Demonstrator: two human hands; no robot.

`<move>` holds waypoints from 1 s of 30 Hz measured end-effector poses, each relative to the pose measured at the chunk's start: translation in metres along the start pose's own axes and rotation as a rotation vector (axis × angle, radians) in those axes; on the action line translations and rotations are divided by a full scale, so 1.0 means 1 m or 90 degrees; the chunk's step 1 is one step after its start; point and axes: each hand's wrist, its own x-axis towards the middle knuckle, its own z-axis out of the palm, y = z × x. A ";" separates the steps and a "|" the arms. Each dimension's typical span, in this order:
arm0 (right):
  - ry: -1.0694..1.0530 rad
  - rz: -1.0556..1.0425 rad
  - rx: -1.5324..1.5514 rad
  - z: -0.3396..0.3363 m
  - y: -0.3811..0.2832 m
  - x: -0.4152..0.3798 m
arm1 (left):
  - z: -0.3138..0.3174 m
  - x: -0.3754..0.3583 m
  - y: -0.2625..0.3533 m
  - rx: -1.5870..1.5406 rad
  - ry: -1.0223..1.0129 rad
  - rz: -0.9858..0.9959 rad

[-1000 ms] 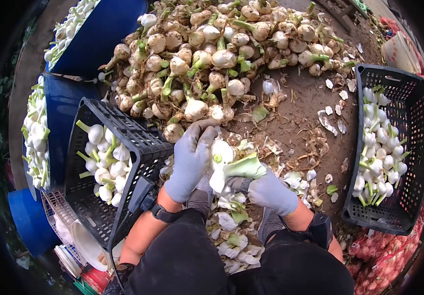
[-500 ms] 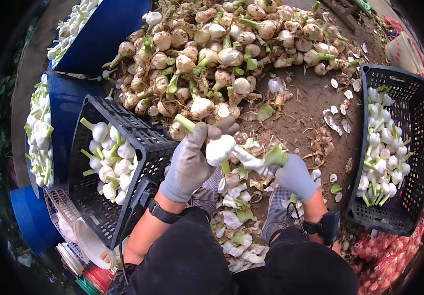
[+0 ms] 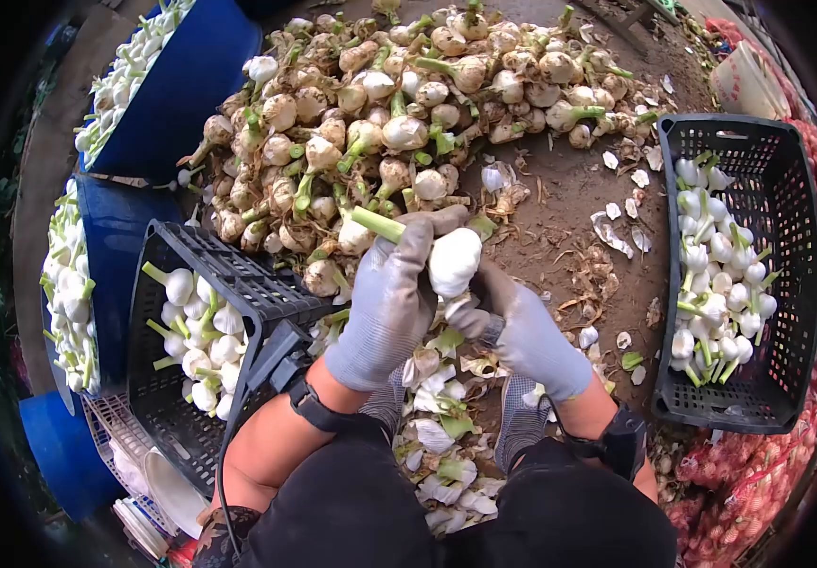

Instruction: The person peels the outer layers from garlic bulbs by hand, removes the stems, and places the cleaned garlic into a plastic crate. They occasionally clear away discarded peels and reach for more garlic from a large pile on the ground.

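Observation:
My left hand (image 3: 391,298), in a grey work glove, is closed around a peeled white garlic bulb (image 3: 455,262), whose cut green stem (image 3: 377,224) points up and left. Against the bulb's lower right side is my right hand (image 3: 533,331), gloved as well, with its fingers curled in. A small dark grey piece shows at those fingers; what it is I cannot make out. Beyond both hands lies a heap of unpeeled garlic (image 3: 399,133) with soil-stained skins.
A black crate (image 3: 271,284) with peeled garlic tilts at the left, beside blue tubs (image 3: 129,227) of white bulbs. Another black crate (image 3: 797,284) with garlic stands at right, near red net sacks (image 3: 740,483). Peeled skins (image 3: 441,435) litter the ground between my feet.
My right hand has moved left and up to the bulb; the strip of peel with a green end it was pulling away no longer shows. The bulb has tilted and shifted slightly right.

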 end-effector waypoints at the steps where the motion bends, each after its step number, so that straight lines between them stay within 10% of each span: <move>1: -0.038 0.049 0.087 0.000 -0.008 0.005 | 0.006 0.001 -0.007 0.195 0.019 0.096; 6: -0.215 0.191 0.297 -0.022 -0.015 -0.014 | 0.008 0.013 -0.002 0.292 0.021 0.133; 10: -0.208 0.153 -0.026 -0.029 -0.002 -0.024 | 0.022 0.049 0.019 0.128 0.009 0.057; 14: -0.083 0.140 -0.301 -0.013 0.030 -0.016 | 0.138 0.040 0.049 0.229 -0.302 0.016; 19: 0.092 0.056 -0.552 -0.052 0.032 0.021 | 0.062 0.049 0.089 0.230 -0.114 0.232; 25: 0.234 -0.180 -0.642 -0.019 0.059 0.138 | -0.031 0.015 0.018 0.117 0.149 0.046; 30: 0.188 -0.083 -0.554 -0.002 0.064 0.160 | -0.071 0.010 -0.021 0.257 0.182 -0.036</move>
